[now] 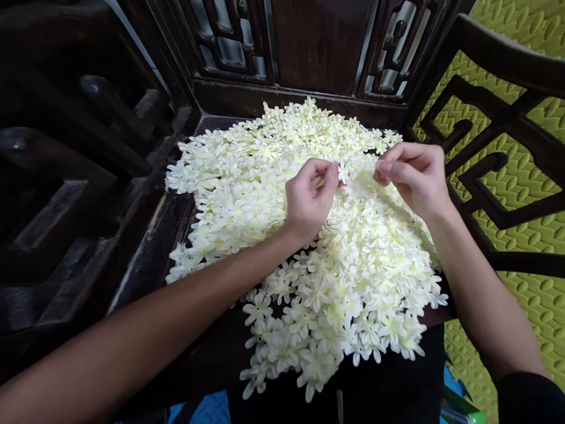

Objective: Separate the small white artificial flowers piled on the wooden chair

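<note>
My left hand [311, 194] is closed in a pinch around a small white artificial flower [343, 174], whose petals stick out past the fingertips. To the right of it, my right hand [415, 176] is also pinched, thumb against forefinger. Anything between those fingertips is too small or too hidden to make out. Both hands are just above a broad heap of pale cream artificial flowers [371, 259], some with yellowish centres. The heap spreads over a dark wooden seat and spills toward my lap.
A dark carved wooden backrest [318, 47] rises behind the flowers. Dark wooden armrests [101, 100] stand on the left, and an openwork wooden frame [507, 135] bounds the right. Beyond it lies yellow-green textured matting [534, 330]. Something blue [209, 409] shows at the bottom.
</note>
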Demonstrator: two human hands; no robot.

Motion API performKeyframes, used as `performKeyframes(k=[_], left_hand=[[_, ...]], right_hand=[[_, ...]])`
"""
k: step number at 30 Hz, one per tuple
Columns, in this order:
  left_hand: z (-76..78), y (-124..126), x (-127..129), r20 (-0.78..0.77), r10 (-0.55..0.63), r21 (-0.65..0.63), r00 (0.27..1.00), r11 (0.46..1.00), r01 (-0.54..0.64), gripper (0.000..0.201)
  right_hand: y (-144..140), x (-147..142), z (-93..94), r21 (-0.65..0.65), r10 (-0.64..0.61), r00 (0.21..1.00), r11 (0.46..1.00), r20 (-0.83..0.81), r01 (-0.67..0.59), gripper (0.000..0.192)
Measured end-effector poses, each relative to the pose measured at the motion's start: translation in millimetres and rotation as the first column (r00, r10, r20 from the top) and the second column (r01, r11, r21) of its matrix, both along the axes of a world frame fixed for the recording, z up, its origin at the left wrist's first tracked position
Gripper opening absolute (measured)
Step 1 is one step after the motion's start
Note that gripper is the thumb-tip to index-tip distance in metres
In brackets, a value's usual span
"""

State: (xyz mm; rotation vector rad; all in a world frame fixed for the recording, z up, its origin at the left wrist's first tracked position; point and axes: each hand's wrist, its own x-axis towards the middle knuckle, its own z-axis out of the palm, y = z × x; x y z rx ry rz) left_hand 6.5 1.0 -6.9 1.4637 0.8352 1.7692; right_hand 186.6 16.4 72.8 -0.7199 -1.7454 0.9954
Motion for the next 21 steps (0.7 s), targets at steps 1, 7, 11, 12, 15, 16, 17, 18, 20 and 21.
performKeyframes(k=[1,7,11,12,15,16,17,18,20,21], left_hand=[[1.2,-2.3,0.3,-0.017,0.009,0.016,1.000,1.000,-0.009,0.022],[4.8,-8.1,1.3,-0.057,0.041,0.117,0.998,0.993,-0.034,0.016],[6.6,-7.2,0.6,-0.062,0.035,0.143,0.997,0.989,-0.026,0.015],[7.0,-7.1,0.3,-0.067,0.041,0.153,0.997,0.988,-0.031,0.015],[8.3,-7.3,-0.8,-0.080,0.057,0.178,0.995,0.983,-0.042,0.013],[8.6,-7.4,-1.1,-0.084,0.058,0.184,0.995,0.982,-0.042,0.013],[8.8,-7.6,-1.5,-0.090,0.057,0.186,0.994,0.982,-0.039,0.013],[8.9,-7.7,-1.8,-0.097,0.053,0.186,0.994,0.982,-0.034,0.014],[9.0,-7.8,-2.2,-0.109,0.048,0.181,0.993,0.983,-0.028,0.014],[9.0,-7.7,-2.5,-0.113,0.048,0.181,0.992,0.983,-0.027,0.014]], right_hand=[[-2.3,-2.9,-1.0,-0.014,0.016,0.998,1.000,0.060,-0.015,0.008],[-11.9,-16.9,-7.2,-0.098,0.053,0.989,0.994,0.139,-0.040,0.017],[-10.6,-16.6,-7.4,-0.096,0.058,0.995,0.994,0.086,-0.050,0.020],[-10.1,-16.1,-7.2,-0.100,0.068,0.995,0.993,0.074,-0.060,0.020],[-9.2,-15.0,-6.9,-0.113,0.078,0.995,0.991,0.066,-0.070,0.019],[-9.1,-14.7,-6.8,-0.115,0.076,0.995,0.991,0.071,-0.067,0.020],[-9.1,-14.5,-6.8,-0.116,0.071,0.994,0.991,0.079,-0.062,0.021],[-9.2,-14.3,-6.9,-0.117,0.066,0.994,0.992,0.086,-0.055,0.023],[-9.4,-13.9,-6.9,-0.116,0.058,0.993,0.992,0.103,-0.046,0.024],[-9.5,-13.8,-6.9,-0.116,0.057,0.992,0.992,0.108,-0.045,0.024]])
